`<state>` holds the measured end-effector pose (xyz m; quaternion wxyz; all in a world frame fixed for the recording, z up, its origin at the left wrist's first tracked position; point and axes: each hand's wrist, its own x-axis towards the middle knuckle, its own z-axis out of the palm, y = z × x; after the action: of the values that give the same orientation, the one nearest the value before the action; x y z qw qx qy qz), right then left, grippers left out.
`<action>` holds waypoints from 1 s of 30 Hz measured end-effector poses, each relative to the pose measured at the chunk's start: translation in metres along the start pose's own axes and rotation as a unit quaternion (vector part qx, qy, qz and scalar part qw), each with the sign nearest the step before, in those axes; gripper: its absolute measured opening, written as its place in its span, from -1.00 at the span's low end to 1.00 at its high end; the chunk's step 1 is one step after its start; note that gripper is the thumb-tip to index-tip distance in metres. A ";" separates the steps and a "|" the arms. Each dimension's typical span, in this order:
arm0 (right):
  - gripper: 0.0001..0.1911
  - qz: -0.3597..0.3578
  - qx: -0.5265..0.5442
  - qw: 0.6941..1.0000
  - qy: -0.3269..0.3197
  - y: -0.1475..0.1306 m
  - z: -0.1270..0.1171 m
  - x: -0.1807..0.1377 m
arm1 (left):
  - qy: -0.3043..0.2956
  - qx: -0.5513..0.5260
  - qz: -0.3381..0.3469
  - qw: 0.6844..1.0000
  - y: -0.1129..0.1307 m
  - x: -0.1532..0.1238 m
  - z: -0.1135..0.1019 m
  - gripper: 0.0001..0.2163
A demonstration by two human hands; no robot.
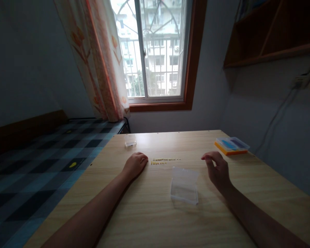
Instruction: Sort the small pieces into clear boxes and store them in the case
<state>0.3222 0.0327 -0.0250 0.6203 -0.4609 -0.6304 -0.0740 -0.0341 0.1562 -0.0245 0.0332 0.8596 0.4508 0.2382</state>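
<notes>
On the table, my left hand (136, 164) rests with its fingers curled together, just left of two rows of tiny yellowish and brownish pieces (166, 159). I see nothing in it, though its palm is hidden. My right hand (218, 168) is to the right of the rows, apart from them. Its thumb and index finger are pinched together; whatever may be between the tips is too small to make out. Between my forearms lies a clear plastic box (184, 186) with its lid open.
A smaller clear container (130, 140) stands at the table's back left. An orange case with a clear lid (231, 145) and blue and purple contents is at the right edge. A bed with a checked cover (41, 165) adjoins the left side; the window (160, 51) is beyond.
</notes>
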 end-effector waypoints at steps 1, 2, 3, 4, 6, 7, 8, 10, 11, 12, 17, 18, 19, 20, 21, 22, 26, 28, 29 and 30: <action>-0.74 0.000 -0.001 1.000 0.000 0.000 0.000 0.000 | 0.003 0.002 -0.009 1.000 -0.001 0.000 -0.001 -0.85; -0.73 0.000 -0.002 1.000 0.000 -0.001 0.000 0.000 | 0.005 0.004 -0.018 1.000 -0.001 0.000 -0.001 -0.83; -0.73 0.000 -0.003 1.000 0.000 -0.001 0.000 0.001 | 0.007 0.005 -0.025 1.000 -0.002 0.000 -0.001 -0.82; -0.73 -0.001 -0.003 1.000 -0.001 -0.001 0.000 0.001 | 0.008 0.005 -0.030 0.999 -0.003 0.000 -0.002 -0.82; -0.73 -0.002 -0.005 1.000 -0.002 -0.001 -0.001 0.001 | 0.007 0.006 -0.036 0.999 -0.003 0.000 -0.001 -0.82; -0.72 -0.002 -0.006 1.000 -0.002 -0.002 -0.001 0.001 | 0.005 0.006 -0.036 0.999 -0.003 0.000 -0.001 -0.82; -0.72 -0.002 -0.006 1.000 -0.002 -0.002 -0.001 0.002 | 0.002 0.006 -0.035 0.999 -0.003 0.000 -0.001 -0.82; -0.72 -0.002 -0.007 1.000 -0.003 -0.002 -0.001 0.002 | -0.005 0.007 -0.031 0.999 -0.003 0.001 -0.002 -0.83; -0.72 -0.002 -0.007 1.000 -0.003 -0.002 -0.001 0.002 | -0.008 0.008 -0.029 1.000 -0.002 0.001 -0.002 -0.83; -0.72 -0.002 -0.007 1.000 -0.003 -0.003 -0.001 0.002 | -0.011 0.010 -0.028 0.999 -0.002 0.001 -0.003 -0.82; -0.72 -0.004 -0.010 1.000 -0.006 -0.003 -0.001 0.002 | -0.023 0.028 -0.023 0.999 0.002 0.000 -0.007 -0.83; -0.72 -0.003 -0.011 1.000 -0.007 -0.004 -0.001 0.002 | -0.027 0.031 -0.021 0.999 0.002 0.000 -0.008 -0.83; -0.72 -0.003 -0.012 1.000 -0.007 -0.004 -0.001 0.002 | -0.030 0.034 -0.020 0.999 0.003 0.000 -0.009 -0.83; -0.71 -0.003 -0.013 1.000 -0.008 -0.005 -0.001 0.003 | -0.033 0.036 -0.019 0.999 0.004 0.000 -0.009 -0.83; -0.71 -0.003 -0.014 1.000 -0.007 -0.005 -0.001 0.003 | -0.035 0.038 -0.020 0.998 0.004 0.000 -0.010 -0.83; -0.71 -0.004 -0.015 1.000 -0.007 -0.006 -0.001 0.003 | -0.036 0.041 -0.022 0.998 0.005 -0.001 -0.010 -0.82; -0.70 -0.007 -0.018 1.000 -0.005 -0.007 -0.001 0.005 | -0.033 0.045 -0.032 0.998 0.007 -0.001 -0.010 -0.79; -0.70 -0.007 -0.020 1.000 -0.004 -0.007 -0.001 0.005 | -0.026 0.041 -0.034 0.998 0.010 -0.001 -0.012 -0.80; -0.70 -0.008 -0.021 1.000 -0.004 -0.007 -0.001 0.006 | -0.021 0.037 -0.033 0.999 0.013 0.000 -0.015 -0.80; -0.70 -0.008 -0.022 1.000 -0.003 -0.007 -0.001 0.006 | -0.016 0.030 -0.030 0.999 0.017 0.002 -0.019 -0.80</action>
<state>0.3195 0.0308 -0.0162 0.6075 -0.4693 -0.6342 -0.0917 -0.0288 0.1447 -0.0027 0.0219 0.8502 0.4824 0.2098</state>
